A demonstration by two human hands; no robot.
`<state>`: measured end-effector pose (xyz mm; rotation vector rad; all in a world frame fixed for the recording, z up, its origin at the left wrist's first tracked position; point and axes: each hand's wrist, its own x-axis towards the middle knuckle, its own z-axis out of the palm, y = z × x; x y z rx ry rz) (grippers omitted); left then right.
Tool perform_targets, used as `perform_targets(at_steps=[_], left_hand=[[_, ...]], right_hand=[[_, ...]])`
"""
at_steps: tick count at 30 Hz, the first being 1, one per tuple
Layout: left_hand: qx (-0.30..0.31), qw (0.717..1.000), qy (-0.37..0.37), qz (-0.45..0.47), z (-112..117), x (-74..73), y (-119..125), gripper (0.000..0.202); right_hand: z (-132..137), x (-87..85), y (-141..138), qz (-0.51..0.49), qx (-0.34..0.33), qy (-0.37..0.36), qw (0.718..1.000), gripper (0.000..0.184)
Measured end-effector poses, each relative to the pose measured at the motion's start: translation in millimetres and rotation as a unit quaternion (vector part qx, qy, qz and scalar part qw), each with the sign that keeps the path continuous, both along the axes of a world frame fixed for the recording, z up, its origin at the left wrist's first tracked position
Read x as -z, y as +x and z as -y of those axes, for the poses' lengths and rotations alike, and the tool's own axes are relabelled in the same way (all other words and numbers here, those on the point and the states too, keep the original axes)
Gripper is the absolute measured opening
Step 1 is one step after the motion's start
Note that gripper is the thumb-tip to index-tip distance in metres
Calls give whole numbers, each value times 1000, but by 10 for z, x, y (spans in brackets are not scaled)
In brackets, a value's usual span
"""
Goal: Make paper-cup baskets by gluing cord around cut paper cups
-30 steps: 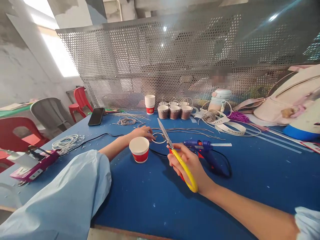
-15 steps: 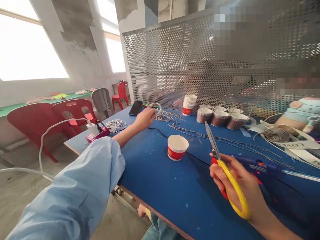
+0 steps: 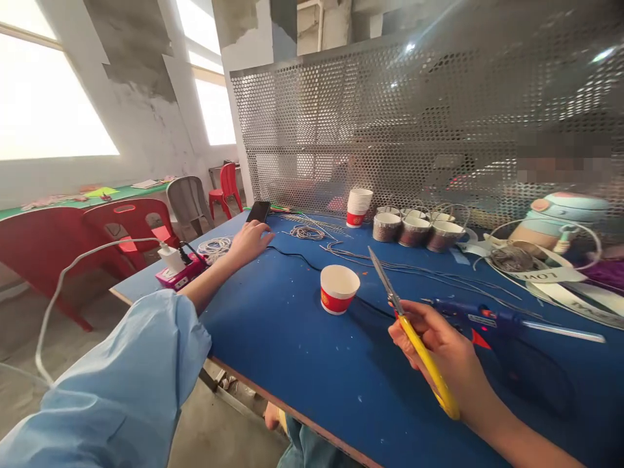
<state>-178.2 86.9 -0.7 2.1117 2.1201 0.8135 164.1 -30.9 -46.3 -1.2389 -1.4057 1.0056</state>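
Table [image 3: 302, 364] is blue and takes up most of the view, with a mesh screen [image 3: 390, 130] along its far side. The view has swung left since a second ago, so the table's left corner and the red chairs [image 3: 131, 224] now show.

Main change is my left hand [image 3: 249, 239]. A second ago it sits by the cup [image 3: 338, 289], half a second ago it is at the wire bundle [image 3: 309, 231], and now it is out at the far left edge. It lies palm down and loose on the table, fingertips just short of the phone [image 3: 257, 210]. I see nothing in it.

My right hand [image 3: 446, 354] has not changed: clenched around the yellow handles of the scissors [image 3: 414, 338], blades closed and pointing up and away. The scissors stay off the table at front right, just in front of the glue gun [image 3: 480, 317] and right of the cup, touching neither.

The cup stands upright and alone between my hands, well apart from both. The cup stack [image 3: 358, 207] and brown cups [image 3: 414, 231] stand by the screen.
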Motion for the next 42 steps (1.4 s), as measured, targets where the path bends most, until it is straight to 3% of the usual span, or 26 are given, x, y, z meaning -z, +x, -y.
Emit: perform_targets(at_steps=[4,5,6,8,11,15,22,28,34,38,42], left_hand=[[224,972,-16,71,204,17,441,38],[327,934,-44,135,264,49,512,44],[392,898,-79,182,318,91,571,57],[438,854,-137,245,404,194,669,79],[432,822,-184,321,479,325,819,99],[385,813,-222,376,518,367,1004,98],[300,868,-152,366,573,254,1103,76],[304,872,-173,343,636,130,1146,62],[313,845,-236,364,586,144,1105,70],[325,824,-266,380,597,222,1078,70],[320,825,-277,374,617,259,1045,75]], right_hand=[[26,40,19,43,-22,27,998,51],[31,49,27,60,-29,43,997,48],[38,55,35,82,-37,60,994,44],[53,52,50,137,-52,90,985,36],[85,14,61,208,-66,124,968,28],[108,-54,83,242,-64,180,951,23],[79,-124,226,328,-11,278,903,25],[66,-133,241,374,-23,312,873,25],[42,-85,227,389,-29,292,873,24],[51,-81,196,372,-48,239,896,24],[80,-77,155,335,-81,172,923,24]])
